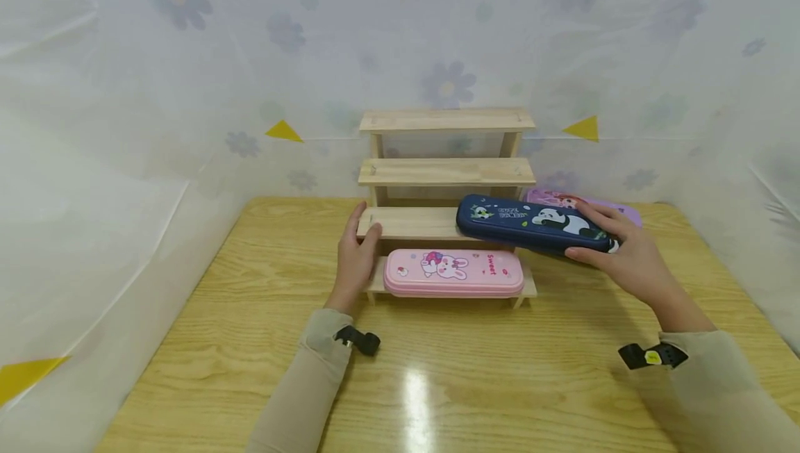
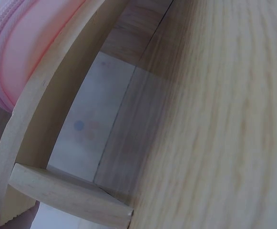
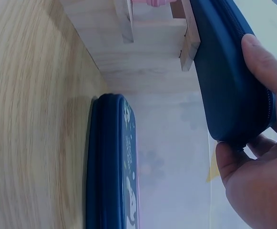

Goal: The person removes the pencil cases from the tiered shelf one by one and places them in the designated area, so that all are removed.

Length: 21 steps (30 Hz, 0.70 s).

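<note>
We count one wooden stand (image 1: 446, 169) with four steps (image 1: 409, 222), one pink case (image 1: 453, 276) on it, two navy cases (image 1: 519, 224) (the second navy case (image 3: 107, 167) we see plainly from the right wrist) and one purple case (image 1: 553, 197) at its right, three yellow triangles (image 1: 284, 132) around it, one left hand (image 1: 357, 258), one right hand (image 1: 634, 262).

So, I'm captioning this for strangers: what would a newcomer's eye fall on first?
Probably the raised navy case, held by the right grip at the right end of the stand. Then the pink case on the stand's lowest step, bright against the pale wood.
</note>
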Each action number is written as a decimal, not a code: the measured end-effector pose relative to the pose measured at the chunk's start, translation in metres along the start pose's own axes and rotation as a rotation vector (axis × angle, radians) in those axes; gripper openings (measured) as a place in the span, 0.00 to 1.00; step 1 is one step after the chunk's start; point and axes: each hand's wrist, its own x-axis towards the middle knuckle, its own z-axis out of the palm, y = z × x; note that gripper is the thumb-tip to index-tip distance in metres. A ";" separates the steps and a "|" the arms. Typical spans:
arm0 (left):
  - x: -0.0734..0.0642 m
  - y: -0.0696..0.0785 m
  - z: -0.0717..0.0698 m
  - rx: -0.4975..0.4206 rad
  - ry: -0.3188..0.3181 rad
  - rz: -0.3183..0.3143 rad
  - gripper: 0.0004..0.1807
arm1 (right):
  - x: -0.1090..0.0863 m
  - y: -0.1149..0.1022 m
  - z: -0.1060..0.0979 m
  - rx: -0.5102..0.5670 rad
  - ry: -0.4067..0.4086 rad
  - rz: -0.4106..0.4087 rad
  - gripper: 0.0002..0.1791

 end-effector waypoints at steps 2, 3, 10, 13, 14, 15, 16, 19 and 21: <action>0.000 0.000 0.000 -0.003 -0.002 0.001 0.31 | -0.003 0.004 -0.003 -0.011 0.000 0.005 0.45; 0.000 0.000 0.000 -0.002 -0.003 0.003 0.31 | -0.005 0.006 -0.005 -0.016 0.003 0.009 0.45; 0.000 0.001 0.000 0.004 0.003 -0.001 0.31 | -0.017 0.015 -0.018 -0.012 -0.007 0.074 0.46; 0.001 0.000 0.000 0.004 0.003 0.002 0.31 | -0.022 0.019 -0.023 0.010 -0.014 0.099 0.46; 0.001 0.000 0.000 0.000 0.003 0.004 0.32 | -0.023 0.020 -0.024 0.011 -0.014 0.108 0.46; 0.001 0.000 0.000 -0.003 0.002 0.005 0.32 | -0.025 0.021 -0.025 0.016 -0.014 0.115 0.46; 0.001 -0.001 0.000 -0.007 0.002 0.007 0.32 | -0.026 0.022 -0.026 0.021 -0.015 0.125 0.45; 0.001 -0.002 0.000 -0.014 0.000 0.016 0.32 | -0.032 0.027 -0.030 0.027 -0.011 0.152 0.44; 0.001 -0.003 0.000 -0.011 -0.002 0.017 0.32 | -0.035 0.031 -0.033 0.029 -0.005 0.157 0.44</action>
